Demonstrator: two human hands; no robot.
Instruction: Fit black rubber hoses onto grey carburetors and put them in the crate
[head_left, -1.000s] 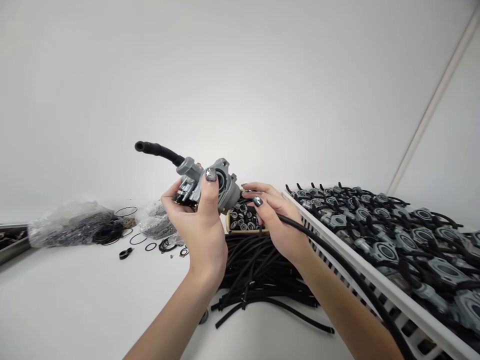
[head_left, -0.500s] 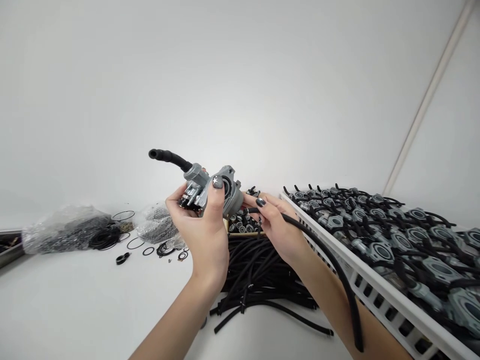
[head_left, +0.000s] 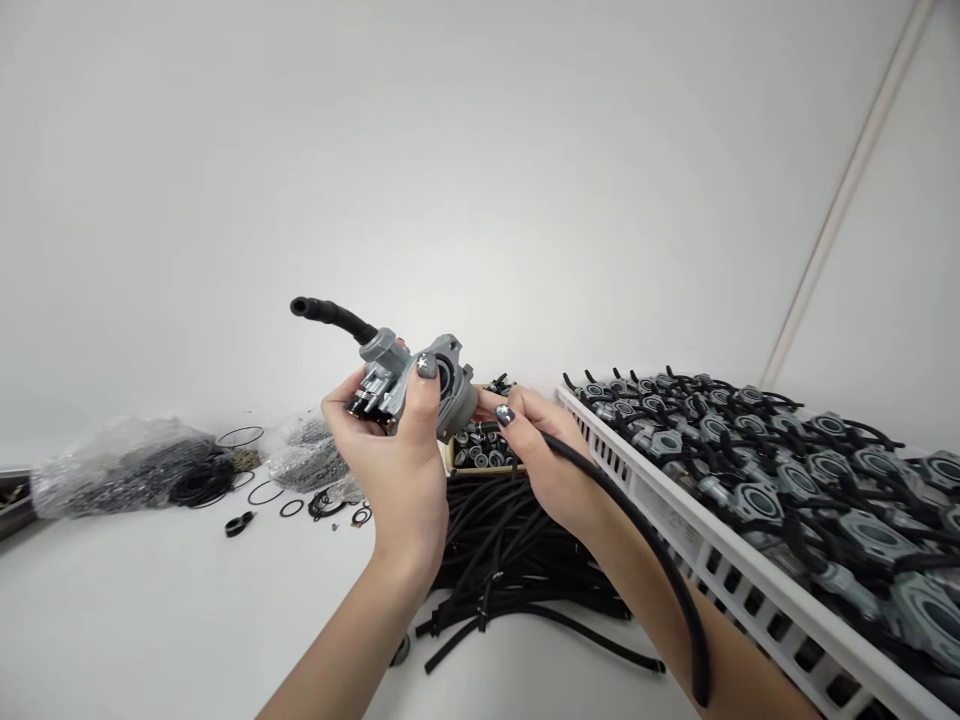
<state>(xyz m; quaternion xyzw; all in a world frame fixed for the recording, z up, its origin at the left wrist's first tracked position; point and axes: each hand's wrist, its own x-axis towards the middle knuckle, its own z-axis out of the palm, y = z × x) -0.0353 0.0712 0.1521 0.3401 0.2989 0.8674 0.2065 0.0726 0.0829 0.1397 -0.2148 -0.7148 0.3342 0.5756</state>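
Note:
My left hand (head_left: 401, 450) is closed round a grey metal carburetor (head_left: 450, 400), thumb on its flange beside the round bore. A short black rubber boot (head_left: 334, 315) sticks out from the carburetor's upper left. In my right hand (head_left: 551, 455), a long black rubber hose (head_left: 637, 515) is pinched between thumb and fingers, its near end at the carburetor's lower right side. Whether that end sits on a fitting is hidden by the fingers and the body. The rest of the hose curves down over my right forearm.
Loose black hoses (head_left: 517, 560) lie piled below my hands. Behind them stands a box (head_left: 454, 458) of small metal parts. A white basket (head_left: 720, 530) full of carburetors (head_left: 757, 500) fills the right side. Plastic bags (head_left: 124, 465) and black rubber rings (head_left: 292, 508) lie at left.
The hose end has moved in against the carburetor's lower right side, where a gap showed before. Both hands and the carburetor have shifted slightly left in view.

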